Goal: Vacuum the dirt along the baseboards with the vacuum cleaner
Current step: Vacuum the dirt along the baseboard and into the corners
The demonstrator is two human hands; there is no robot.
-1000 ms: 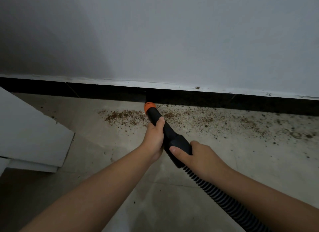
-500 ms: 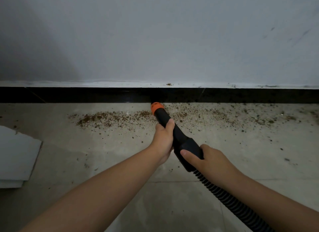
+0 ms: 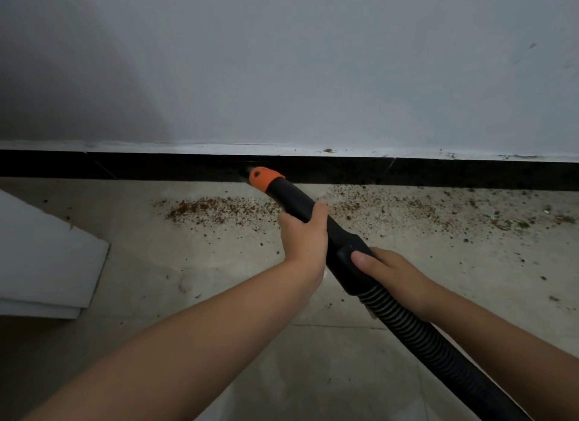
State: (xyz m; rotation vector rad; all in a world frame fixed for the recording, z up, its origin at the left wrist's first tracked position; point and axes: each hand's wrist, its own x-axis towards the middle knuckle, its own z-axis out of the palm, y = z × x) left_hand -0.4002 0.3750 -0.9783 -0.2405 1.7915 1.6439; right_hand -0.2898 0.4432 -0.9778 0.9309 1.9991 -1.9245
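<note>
Wand: rigid black plastic vacuum wand with orange tip (image 3: 300, 201), angled down so the tip sits at the black glossy baseboard (image 3: 438, 173); looks light and stiff
Hose: black ribbed flexible hose (image 3: 416, 333) trailing back right; likely to drag and twist
Hold: left hand (image 3: 302, 239) wrapped round the mid-tube; right hand (image 3: 391, 271) gripping the thick collar, thumb on top; sensible two-point hold
Dirt: brown crumbly dirt (image 3: 216, 209) strewn on the pale floor tiles (image 3: 219, 279) beside the baseboard; mostly unvacuumed
Containers: none visible; a white flat board (image 3: 47, 257) lies left

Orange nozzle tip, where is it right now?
In the head view, the orange nozzle tip sits left of centre against the black baseboard, above the dirt.
</note>
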